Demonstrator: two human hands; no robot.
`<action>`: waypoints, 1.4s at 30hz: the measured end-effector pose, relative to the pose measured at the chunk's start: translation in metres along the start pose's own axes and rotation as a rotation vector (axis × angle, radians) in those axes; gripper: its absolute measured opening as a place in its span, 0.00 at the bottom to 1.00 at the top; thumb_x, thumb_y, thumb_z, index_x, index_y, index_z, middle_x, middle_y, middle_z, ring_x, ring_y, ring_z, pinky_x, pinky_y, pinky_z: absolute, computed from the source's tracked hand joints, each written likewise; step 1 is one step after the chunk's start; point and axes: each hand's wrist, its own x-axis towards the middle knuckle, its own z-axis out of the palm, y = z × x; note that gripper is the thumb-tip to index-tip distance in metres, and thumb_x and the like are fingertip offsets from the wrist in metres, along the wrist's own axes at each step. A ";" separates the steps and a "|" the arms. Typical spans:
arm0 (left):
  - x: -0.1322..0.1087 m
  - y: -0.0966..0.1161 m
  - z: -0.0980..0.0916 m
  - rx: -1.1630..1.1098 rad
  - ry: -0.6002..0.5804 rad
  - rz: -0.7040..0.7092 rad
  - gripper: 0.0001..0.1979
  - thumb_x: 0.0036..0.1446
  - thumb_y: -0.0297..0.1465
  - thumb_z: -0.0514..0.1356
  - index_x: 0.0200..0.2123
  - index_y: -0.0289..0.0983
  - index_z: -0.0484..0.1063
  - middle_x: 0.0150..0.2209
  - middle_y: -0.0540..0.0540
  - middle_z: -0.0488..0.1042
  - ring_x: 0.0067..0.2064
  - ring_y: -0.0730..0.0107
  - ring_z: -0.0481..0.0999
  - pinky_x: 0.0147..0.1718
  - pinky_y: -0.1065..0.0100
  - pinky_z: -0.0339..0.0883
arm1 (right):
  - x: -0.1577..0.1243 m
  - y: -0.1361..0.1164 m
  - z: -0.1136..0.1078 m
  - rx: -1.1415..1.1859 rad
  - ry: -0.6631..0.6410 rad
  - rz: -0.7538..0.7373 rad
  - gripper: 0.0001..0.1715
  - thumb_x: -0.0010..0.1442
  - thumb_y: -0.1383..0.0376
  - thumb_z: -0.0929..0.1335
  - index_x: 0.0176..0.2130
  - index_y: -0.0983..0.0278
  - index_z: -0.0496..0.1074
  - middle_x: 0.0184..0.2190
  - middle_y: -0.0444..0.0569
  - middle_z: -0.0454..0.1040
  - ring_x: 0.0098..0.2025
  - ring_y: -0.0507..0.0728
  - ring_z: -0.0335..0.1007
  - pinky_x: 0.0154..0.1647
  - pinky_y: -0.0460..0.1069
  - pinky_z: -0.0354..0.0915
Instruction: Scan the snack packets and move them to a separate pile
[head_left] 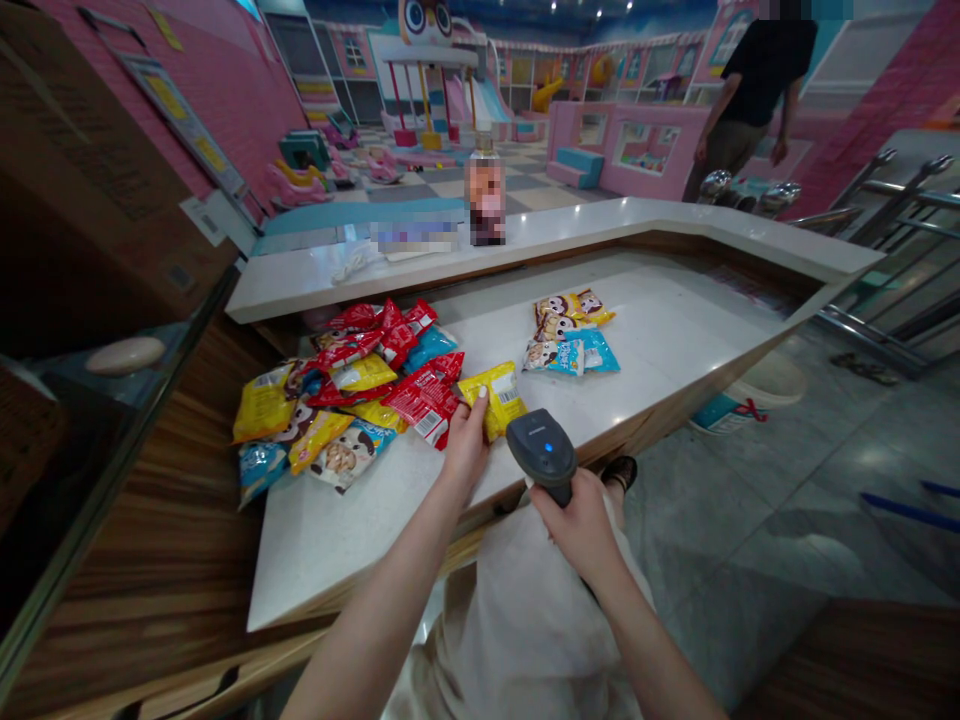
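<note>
My left hand (466,440) is closed on a yellow snack bag (495,395), thumb on top, with a barcode facing up. In my right hand (585,515) is a dark grey barcode scanner (544,450), a blue light glowing on its top; its head points toward the yellow bag. A red snack bag (427,400) lies just left of the yellow one, beside a heap of red, yellow, blue and white snack bags (349,370). Further right on the white counter (652,330) lies a smaller group of bags, yellow-brown ones (566,315) and blue ones (577,353).
A raised white ledge (600,218) runs behind the counter, carrying a blurred bottle (486,200) and a white cable (351,262). Cardboard boxes (90,170) stand at left. A white bucket (750,395) is on the floor at right. A person (765,90) stands beyond the ledge.
</note>
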 end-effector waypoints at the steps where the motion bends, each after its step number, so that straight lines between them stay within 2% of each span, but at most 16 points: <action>1: 0.000 0.000 0.000 -0.001 -0.002 0.003 0.18 0.55 0.40 0.68 0.45 0.38 0.73 0.46 0.44 0.81 0.47 0.65 0.81 0.46 0.66 0.73 | 0.000 -0.001 0.000 -0.009 0.007 -0.006 0.09 0.55 0.64 0.68 0.36 0.64 0.77 0.27 0.50 0.81 0.31 0.61 0.78 0.32 0.47 0.68; 9: 0.005 -0.005 -0.003 0.036 0.044 0.021 0.21 0.53 0.41 0.69 0.47 0.38 0.73 0.45 0.44 0.81 0.47 0.66 0.81 0.47 0.67 0.72 | -0.001 -0.002 -0.001 -0.020 0.004 -0.015 0.07 0.55 0.64 0.68 0.34 0.63 0.76 0.26 0.50 0.80 0.30 0.60 0.77 0.32 0.47 0.67; 19: 0.005 -0.006 -0.007 0.031 0.013 0.033 0.21 0.53 0.39 0.69 0.49 0.39 0.73 0.45 0.45 0.81 0.46 0.67 0.81 0.46 0.68 0.73 | -0.002 0.002 0.002 0.012 0.006 -0.003 0.07 0.55 0.64 0.67 0.34 0.63 0.75 0.25 0.47 0.78 0.28 0.58 0.75 0.30 0.46 0.66; 26: -0.001 0.001 0.001 -0.003 0.000 -0.014 0.21 0.51 0.41 0.70 0.46 0.38 0.73 0.47 0.43 0.80 0.47 0.63 0.80 0.46 0.65 0.74 | -0.003 -0.001 0.002 0.030 0.029 -0.007 0.09 0.55 0.64 0.68 0.36 0.65 0.76 0.26 0.48 0.79 0.29 0.58 0.75 0.31 0.45 0.66; 34: 0.001 0.000 0.000 -0.022 -0.009 -0.011 0.20 0.51 0.40 0.71 0.43 0.37 0.73 0.47 0.42 0.80 0.46 0.62 0.81 0.47 0.61 0.74 | -0.003 -0.001 0.002 0.028 0.019 -0.013 0.08 0.55 0.66 0.68 0.36 0.65 0.76 0.26 0.48 0.79 0.30 0.58 0.75 0.32 0.45 0.66; 39: 0.001 0.002 0.002 -0.047 0.033 -0.015 0.20 0.48 0.40 0.71 0.41 0.37 0.73 0.45 0.43 0.81 0.43 0.63 0.81 0.44 0.63 0.74 | -0.004 -0.001 0.002 0.051 0.041 -0.025 0.10 0.54 0.66 0.68 0.36 0.66 0.76 0.26 0.48 0.79 0.29 0.58 0.75 0.31 0.45 0.66; 42: 0.000 0.002 -0.001 -0.055 0.043 -0.032 0.16 0.47 0.35 0.70 0.39 0.37 0.72 0.42 0.45 0.81 0.42 0.64 0.81 0.42 0.65 0.73 | -0.003 -0.002 0.001 0.077 0.049 -0.024 0.11 0.54 0.66 0.67 0.37 0.66 0.76 0.28 0.49 0.80 0.30 0.58 0.75 0.32 0.46 0.66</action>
